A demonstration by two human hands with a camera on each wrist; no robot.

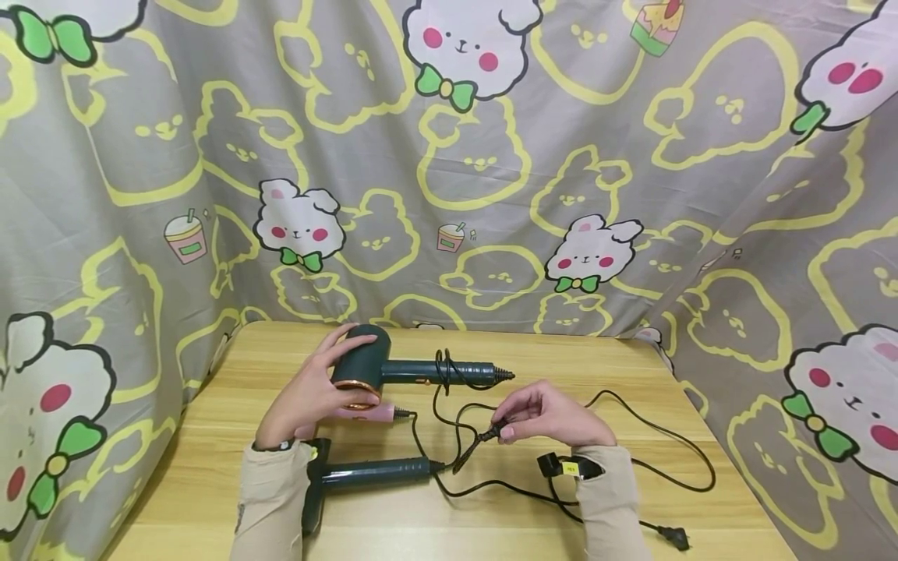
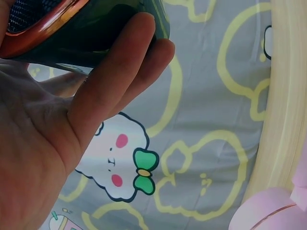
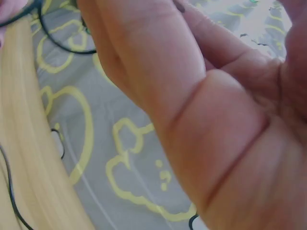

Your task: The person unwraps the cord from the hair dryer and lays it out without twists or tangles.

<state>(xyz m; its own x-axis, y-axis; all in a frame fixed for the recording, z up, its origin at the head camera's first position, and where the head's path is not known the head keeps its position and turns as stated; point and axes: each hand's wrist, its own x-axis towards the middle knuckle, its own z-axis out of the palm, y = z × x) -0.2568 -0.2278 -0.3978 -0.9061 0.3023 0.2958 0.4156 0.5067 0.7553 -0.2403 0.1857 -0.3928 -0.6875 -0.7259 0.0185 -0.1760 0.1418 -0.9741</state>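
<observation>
My left hand point(image 1: 309, 386) grips the barrel of a dark green hair dryer point(image 1: 365, 358) with a copper-coloured rim. In the left wrist view, the fingers of my left hand point(image 2: 91, 100) lie along the dryer's barrel point(image 2: 72, 55). Its handle point(image 1: 407, 371) points right, with black cord looped round it. To the right, my right hand point(image 1: 540, 417) pinches a black power cord point(image 1: 484, 438) between thumb and fingers, at a thicker dark part that is mostly covered. In the right wrist view, my right hand point(image 3: 225, 124) hides what it holds.
A pink hair dryer point(image 1: 372, 413) lies partly under my left hand. Nearer is another dark green dryer point(image 1: 379, 471), its head partly behind my left sleeve. Cords cross the wooden table point(image 1: 393, 538); one plug point(image 1: 675, 536) lies front right. A patterned curtain point(image 1: 393, 234) surrounds the table.
</observation>
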